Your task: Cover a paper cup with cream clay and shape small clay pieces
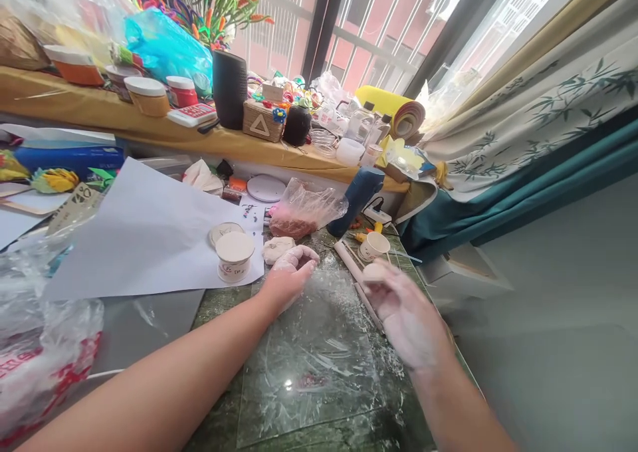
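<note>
My right hand, coated in white powder and slightly blurred, has its fingers closed round a small pale lump of clay. It hovers over the right side of a clear plastic sheet smeared with white residue. My left hand, also powdery, is half curled with a gap between thumb and fingers, and I see nothing in it. Just behind it sits a larger pale lump of clay. A rolling pin lies slantwise near my right hand, partly hidden by it. A paper cup stands beyond.
A paper cup topped with pale material stands on white paper at left. Behind are a plastic bag with reddish-brown clay and a dark blue cylinder. Jars line the windowsill. Crumpled plastic fills the left edge.
</note>
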